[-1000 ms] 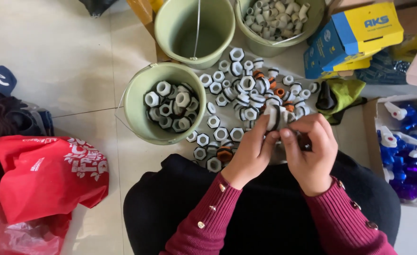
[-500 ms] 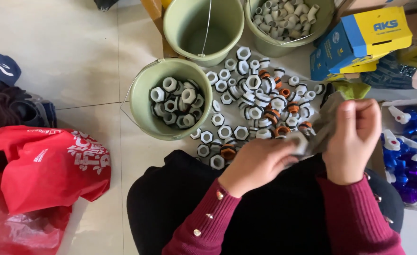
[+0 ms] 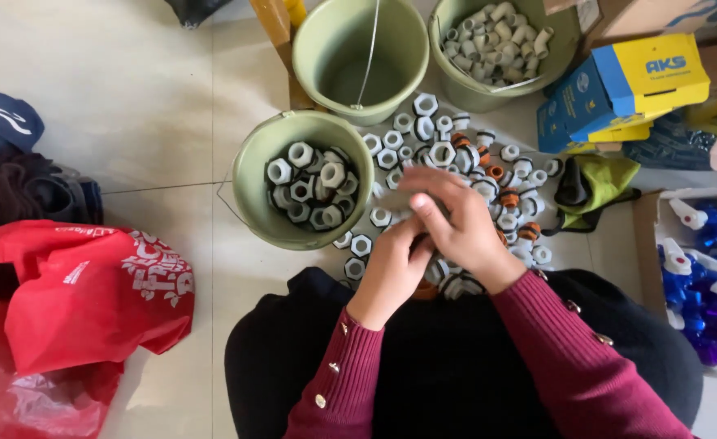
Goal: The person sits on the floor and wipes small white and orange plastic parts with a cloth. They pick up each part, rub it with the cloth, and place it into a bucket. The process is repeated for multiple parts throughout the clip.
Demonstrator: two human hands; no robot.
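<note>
My left hand (image 3: pixel 391 268) and my right hand (image 3: pixel 460 228) meet over a pile of grey-white hexagonal plastic fittings (image 3: pixel 444 142) on the floor, just above my lap. The left fingertips pinch a small pale fitting (image 3: pixel 400 215) that is blurred. My right hand's fingers lie spread over it, and what they grip is hidden. Some fittings in the pile have orange parts (image 3: pixel 509 197). Just left of the hands stands a green bucket (image 3: pixel 249 175) holding more of the fittings (image 3: pixel 309 191).
An empty green bucket (image 3: pixel 326 77) and a bucket of cream tube pieces (image 3: pixel 496 41) stand behind. Blue and yellow boxes (image 3: pixel 626 81), a green cloth (image 3: pixel 606 183) and a box of spray bottles (image 3: pixel 708 284) lie right. Red bags (image 3: pixel 90 293) and dark clothes (image 3: pixel 17 183) lie left.
My right hand has swung from out on the right back to the left, down over the pile, and joined the left hand. The view has shifted slightly.
</note>
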